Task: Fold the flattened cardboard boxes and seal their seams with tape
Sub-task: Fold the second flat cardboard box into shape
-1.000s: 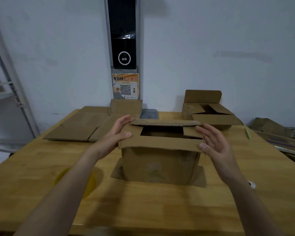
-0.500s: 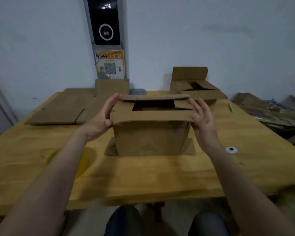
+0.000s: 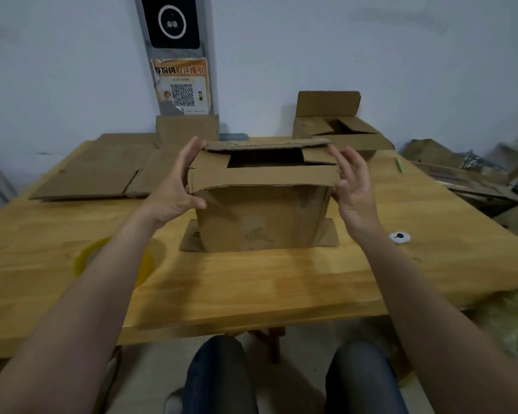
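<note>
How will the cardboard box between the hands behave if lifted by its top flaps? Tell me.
Probably light: nothing shows in the box through the gap in its top. Its top flaps would likely bend rather than carry it, since they lie loose and untaped. It may also skew when pushed, as its bottom flaps splay out on the table, unsealed.

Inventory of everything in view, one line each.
half-folded cardboard box: 1, brown, table centre
open cardboard box: 1, brown, table back right
flattened cardboard boxes: count unclear, brown, table back left
tape roll: 1, yellowish, table left, partly behind forearm
white disc: 1, black mark, table right
green pen: 1, table far right
wooden table: 1, light wood
QR poster: 1, orange, wall
black wall panel: 1, above poster
cardboard scraps: pile, brown, right of table
left hand: grips box's left top corner
right hand: fingers spread, box's right top edge
knees: 2, dark trousers
</note>
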Demonstrator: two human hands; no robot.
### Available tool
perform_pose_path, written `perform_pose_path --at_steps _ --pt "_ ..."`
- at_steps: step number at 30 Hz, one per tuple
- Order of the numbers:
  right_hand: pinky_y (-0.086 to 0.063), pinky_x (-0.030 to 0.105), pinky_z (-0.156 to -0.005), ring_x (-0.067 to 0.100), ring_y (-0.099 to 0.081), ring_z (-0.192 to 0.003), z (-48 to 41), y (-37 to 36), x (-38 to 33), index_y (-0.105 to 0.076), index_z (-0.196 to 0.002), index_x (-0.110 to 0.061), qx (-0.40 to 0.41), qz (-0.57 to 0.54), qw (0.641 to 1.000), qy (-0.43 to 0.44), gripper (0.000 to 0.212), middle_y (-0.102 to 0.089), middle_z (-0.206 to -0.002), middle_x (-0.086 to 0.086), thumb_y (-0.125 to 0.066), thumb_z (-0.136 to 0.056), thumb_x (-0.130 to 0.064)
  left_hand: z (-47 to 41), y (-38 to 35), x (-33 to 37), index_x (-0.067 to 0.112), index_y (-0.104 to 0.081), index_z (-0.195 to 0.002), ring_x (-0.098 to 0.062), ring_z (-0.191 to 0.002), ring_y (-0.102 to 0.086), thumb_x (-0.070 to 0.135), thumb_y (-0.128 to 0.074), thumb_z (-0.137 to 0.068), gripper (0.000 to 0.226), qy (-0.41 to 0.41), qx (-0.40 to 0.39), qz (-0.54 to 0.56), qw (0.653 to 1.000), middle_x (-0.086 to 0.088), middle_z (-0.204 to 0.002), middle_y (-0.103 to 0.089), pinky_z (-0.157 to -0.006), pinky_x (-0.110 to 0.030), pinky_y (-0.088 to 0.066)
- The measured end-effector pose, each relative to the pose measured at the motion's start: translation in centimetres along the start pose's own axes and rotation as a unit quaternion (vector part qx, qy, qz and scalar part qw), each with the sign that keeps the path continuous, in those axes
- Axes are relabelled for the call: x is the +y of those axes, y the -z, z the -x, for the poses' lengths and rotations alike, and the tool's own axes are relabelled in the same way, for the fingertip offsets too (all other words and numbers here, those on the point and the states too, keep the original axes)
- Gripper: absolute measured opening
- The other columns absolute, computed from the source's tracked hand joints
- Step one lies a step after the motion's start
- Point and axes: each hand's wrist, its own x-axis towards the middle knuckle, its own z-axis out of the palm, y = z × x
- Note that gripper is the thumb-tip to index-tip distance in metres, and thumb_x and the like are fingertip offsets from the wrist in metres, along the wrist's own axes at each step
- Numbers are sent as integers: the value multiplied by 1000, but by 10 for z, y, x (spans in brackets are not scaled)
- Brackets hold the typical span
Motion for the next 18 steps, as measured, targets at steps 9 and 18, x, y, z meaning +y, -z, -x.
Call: perform_pose_path --at_steps 9,18 --pt "-47 32 -110 9 -45 -141 -8 4 19 -29 -154 -24 14 12 998 -63 101 -51 -151 -3 -87 -72 -17 0 1 -3 32 -19 -162 -10 -154 -24 85 -74 -53 133 14 28 26 999 31 -159 -33 -124 -57 -22" --pt "-55 32 -96 3 -67 -104 -24 -8 8 -27 -153 -29 157 1 986 -50 89 -70 -117 -6 -82 -83 -37 -13 -18 8 25 -38 -157 -12 -135 -50 60 -62 -85 83 114 204 122 965 12 -150 -53 -109 -37 -47"
